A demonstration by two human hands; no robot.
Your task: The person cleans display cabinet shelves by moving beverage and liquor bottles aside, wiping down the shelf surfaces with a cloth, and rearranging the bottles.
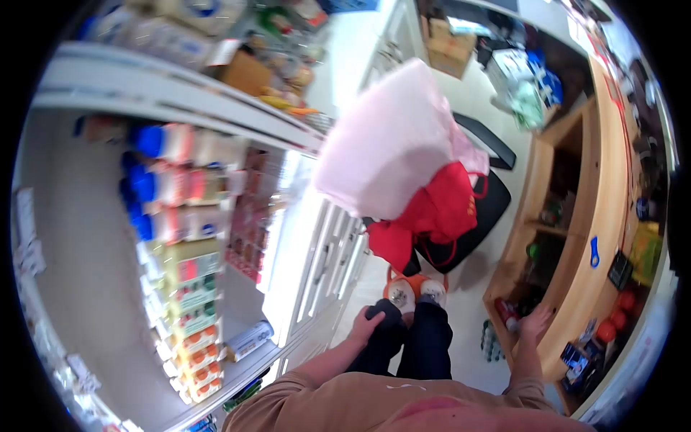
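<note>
My left hand [366,325] is at my left knee, its fingers curled against a dark grey, rounded thing [387,314]. Whether that is a bunched cloth or something else is unclear. On the right, my right hand [535,322] reaches to the edge of the wooden counter [576,288], fingers stretched out and nothing visible in them. Just left of it, a red and white container [508,315] lies in the counter's lower shelf. In front of my feet a black chair [489,212] carries a pink cushion-like bundle [392,137] and a red cloth bag or apron [439,209].
A white shelf unit [180,93] on the left holds stacked boxes [198,309] and blue-capped packs [147,176]. Cardboard boxes [450,54] stand at the back. On the counter are a blue-handled tool [594,252], a phone [576,360] and red round things [607,330]. An egg tray [491,342] sits on the floor.
</note>
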